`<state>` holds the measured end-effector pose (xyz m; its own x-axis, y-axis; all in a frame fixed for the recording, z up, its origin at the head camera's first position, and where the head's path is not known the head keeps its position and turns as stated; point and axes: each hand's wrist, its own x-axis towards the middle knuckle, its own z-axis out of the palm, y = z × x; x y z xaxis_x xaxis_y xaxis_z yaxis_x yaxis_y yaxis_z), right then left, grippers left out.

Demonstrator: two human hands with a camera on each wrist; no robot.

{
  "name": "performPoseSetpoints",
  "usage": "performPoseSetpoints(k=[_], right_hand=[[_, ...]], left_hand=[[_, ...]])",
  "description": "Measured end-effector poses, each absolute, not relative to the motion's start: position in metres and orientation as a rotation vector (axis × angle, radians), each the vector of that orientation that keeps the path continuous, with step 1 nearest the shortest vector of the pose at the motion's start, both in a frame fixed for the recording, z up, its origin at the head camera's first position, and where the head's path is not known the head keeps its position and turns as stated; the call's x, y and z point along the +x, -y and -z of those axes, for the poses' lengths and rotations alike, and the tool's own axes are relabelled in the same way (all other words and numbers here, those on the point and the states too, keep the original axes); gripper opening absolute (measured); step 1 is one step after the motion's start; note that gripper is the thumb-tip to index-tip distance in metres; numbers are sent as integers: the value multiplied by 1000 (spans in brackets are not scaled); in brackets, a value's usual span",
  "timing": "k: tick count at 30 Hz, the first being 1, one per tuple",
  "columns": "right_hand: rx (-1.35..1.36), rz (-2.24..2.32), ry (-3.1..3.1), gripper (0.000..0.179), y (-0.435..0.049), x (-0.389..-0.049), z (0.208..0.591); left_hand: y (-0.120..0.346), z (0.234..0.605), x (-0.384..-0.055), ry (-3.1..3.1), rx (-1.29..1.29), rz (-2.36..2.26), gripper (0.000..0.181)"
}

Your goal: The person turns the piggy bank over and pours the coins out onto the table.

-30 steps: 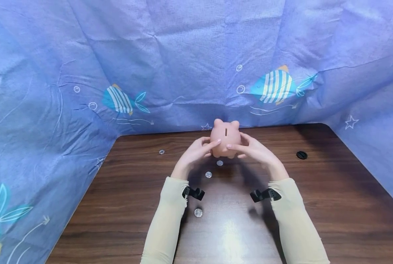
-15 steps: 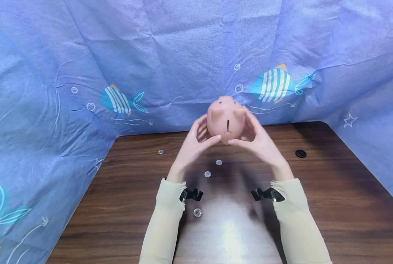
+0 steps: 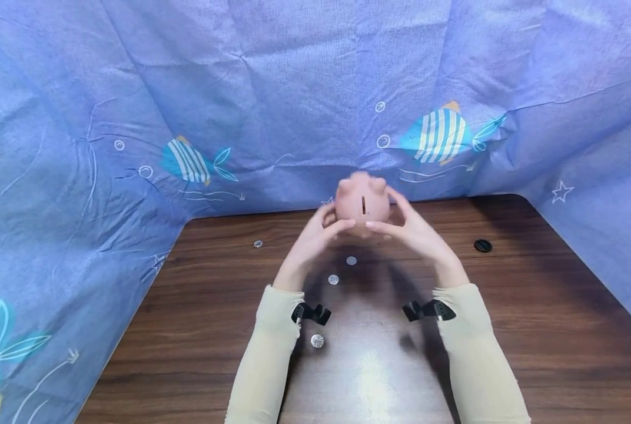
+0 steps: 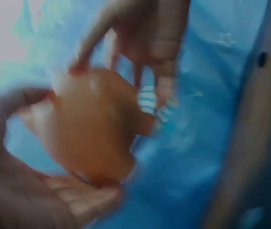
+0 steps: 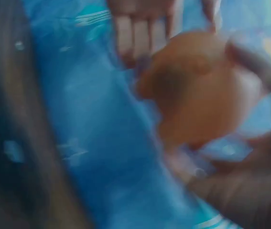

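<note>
A pink piggy bank [image 3: 362,206] is held up over the back of the table, its coin slot facing the head camera. My left hand [image 3: 312,238] grips its left side, thumb on the near face and fingers round behind. On the opposite side my right hand [image 3: 421,240] holds it the same way, the two thumbs close together. Both wrist views are blurred; in the left one the piggy bank [image 4: 92,124] sits between the thumb and fingers, and the right one shows the piggy bank [image 5: 202,90] likewise between both hands.
On the brown wooden table [image 3: 506,330] lie several silver coins, among them a coin [image 3: 317,341] beside the left forearm and a coin [image 3: 334,280] below the piggy bank. A round black plug [image 3: 482,245] lies at the right. A blue fish-patterned cloth [image 3: 305,88] hangs behind.
Both hands raised the piggy bank and tipped its snout upward, then lowered it partway and tilted it back. The coins and the black plug stayed put.
</note>
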<state>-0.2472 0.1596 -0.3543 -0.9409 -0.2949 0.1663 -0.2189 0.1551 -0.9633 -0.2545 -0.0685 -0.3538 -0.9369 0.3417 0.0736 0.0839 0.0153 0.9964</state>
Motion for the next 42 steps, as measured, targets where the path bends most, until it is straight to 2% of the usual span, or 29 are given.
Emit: performPoseSetpoints(k=[2, 6, 31, 36, 42], right_hand=[[-312, 1753, -2315, 91, -161, -258, 372], [-181, 1608, -2253, 92, -162, -268, 396], [-214, 1787, -2047, 88, -166, -268, 397], [-367, 1901, -2169, 88, -169, -262, 388], [-974, 2246, -2149, 108, -168, -239, 344]], left_hand=[[65, 374, -268, -2030, 251, -1923, 67], [64, 397, -278, -1998, 107, -1780, 63], [66, 399, -281, -2014, 123, -1816, 64], [65, 389, -272, -2083, 305, -1955, 67], [75, 343, -250, -2127, 1001, -2204, 88]])
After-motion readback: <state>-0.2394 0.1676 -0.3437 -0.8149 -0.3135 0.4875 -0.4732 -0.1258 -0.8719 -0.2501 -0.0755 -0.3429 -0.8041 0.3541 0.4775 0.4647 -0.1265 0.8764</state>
